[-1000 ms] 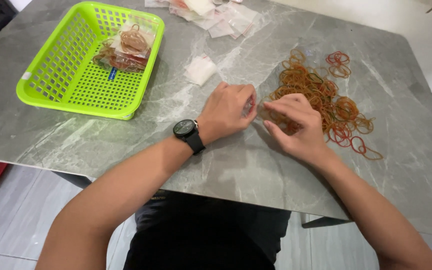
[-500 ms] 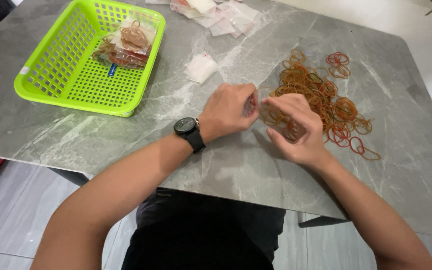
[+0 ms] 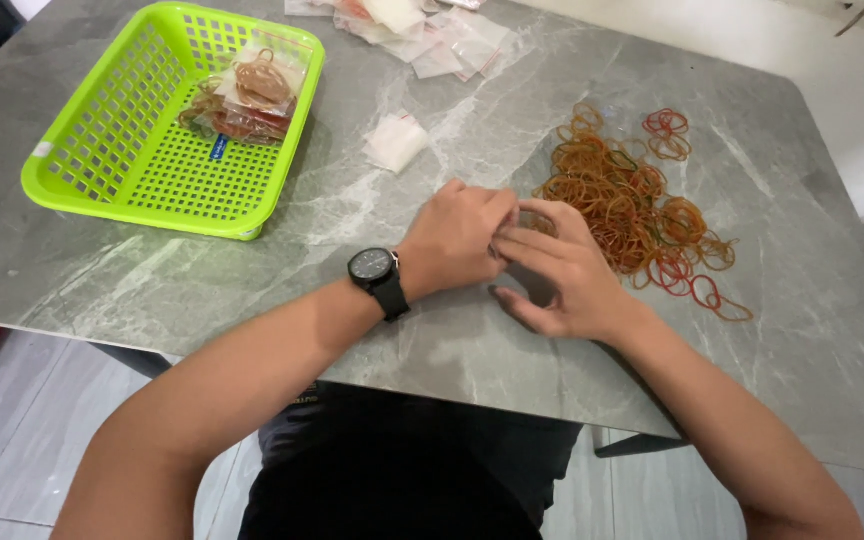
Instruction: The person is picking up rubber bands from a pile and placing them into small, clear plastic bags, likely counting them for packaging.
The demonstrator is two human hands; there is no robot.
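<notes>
My left hand (image 3: 457,235), with a black watch (image 3: 372,270) on the wrist, meets my right hand (image 3: 562,275) over the middle of the grey marble table (image 3: 452,360). The fingers of both hands pinch a small clear plastic bag (image 3: 524,222) with brown rubber bands in it; most of it is hidden between the fingers. A loose pile of brown and red rubber bands (image 3: 632,200) lies just right of my right hand.
A lime green mesh basket (image 3: 72,190) at the left holds filled bags of rubber bands (image 3: 252,95). One empty small bag (image 3: 395,140) lies near the basket. More clear bags (image 3: 422,30) are heaped at the far edge. The table's right edge is near.
Both hands have drawn closer together and now cover the small bag, which showed more clearly between them before. The view has shifted slightly.
</notes>
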